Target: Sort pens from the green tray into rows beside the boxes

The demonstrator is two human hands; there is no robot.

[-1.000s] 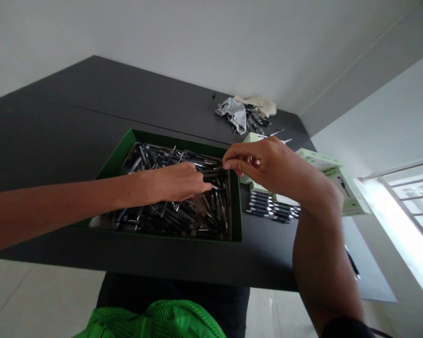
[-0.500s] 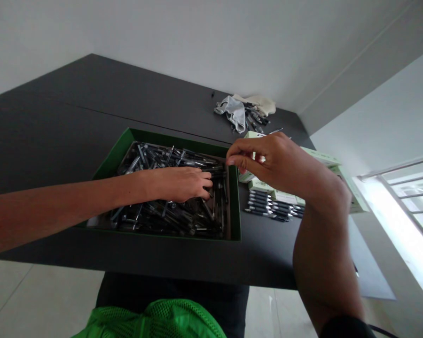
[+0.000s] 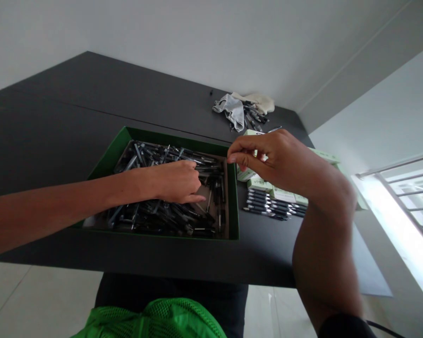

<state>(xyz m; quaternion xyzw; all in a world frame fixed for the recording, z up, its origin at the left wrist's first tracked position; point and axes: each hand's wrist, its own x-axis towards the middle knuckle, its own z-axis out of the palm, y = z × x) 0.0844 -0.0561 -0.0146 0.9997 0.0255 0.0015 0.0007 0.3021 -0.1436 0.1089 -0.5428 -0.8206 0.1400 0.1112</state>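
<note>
Inside a green box [image 3: 234, 206], many loose black and clear pens [image 3: 169, 218] lie in a tangled heap. My left hand [image 3: 178, 180] is low over the right half of this heap, its fingers bent down and its thumb stretched apart from them. The hand and forearm cover the pens beneath, and the fingertips are hidden. At the box's far right corner, my right hand [image 3: 264, 152] pinches the rim between thumb and fingers. A bit of the grey-brown box floor shows beside my left thumb.
Right of the box, black pens [image 3: 268, 204] lie in stacked rows against pale green cartons [image 3: 261, 183], partly behind my right forearm. Farther back are a grey cloth [image 3: 232, 110], a cream cloth [image 3: 261, 101] and more loose pens [image 3: 254, 115]. The dark table [image 3: 56, 112] meets the wall.
My left hand has drawn slightly left and up, its fingers curling and its thumb now sticking out. More box floor shows beside it. My right hand keeps its place at the corner.
</note>
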